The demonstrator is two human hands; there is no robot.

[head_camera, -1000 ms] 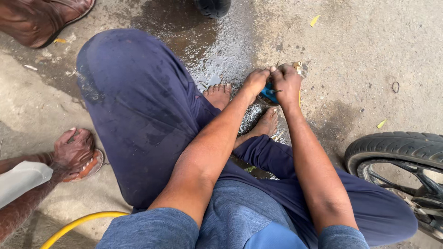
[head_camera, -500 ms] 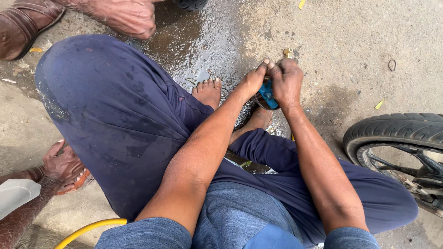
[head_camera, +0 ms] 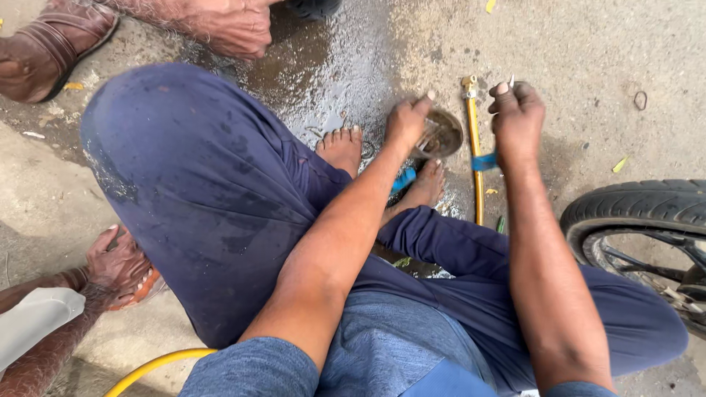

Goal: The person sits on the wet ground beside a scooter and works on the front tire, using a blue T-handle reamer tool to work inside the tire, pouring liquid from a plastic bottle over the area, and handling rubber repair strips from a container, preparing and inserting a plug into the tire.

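Note:
I sit on wet concrete with my knees bent and my feet bare. My left hand (head_camera: 407, 121) reaches forward and pinches the rim of a round, dirty metal part (head_camera: 445, 134) lying on the ground by my right foot (head_camera: 426, 185). My right hand (head_camera: 517, 117) hovers to the right of it, its fingers closed around a small thin metal piece (head_camera: 511, 79) that sticks out at the top. Between the hands lies a thin yellow tube (head_camera: 475, 184) with a brass end and a blue band. A blue object (head_camera: 403, 179) shows under my left forearm.
A bicycle tyre (head_camera: 632, 209) lies at the right. Another person's hand (head_camera: 228, 28) and sandalled foot (head_camera: 51, 44) are at the top left. A second person's foot (head_camera: 118, 265) rests at the lower left. A yellow hose (head_camera: 154, 364) curves along the bottom.
My hands were together on a blue-handled thing; they have now separated. The right hand has moved right, and the left stays at the round part. The yellow tube is uncovered.

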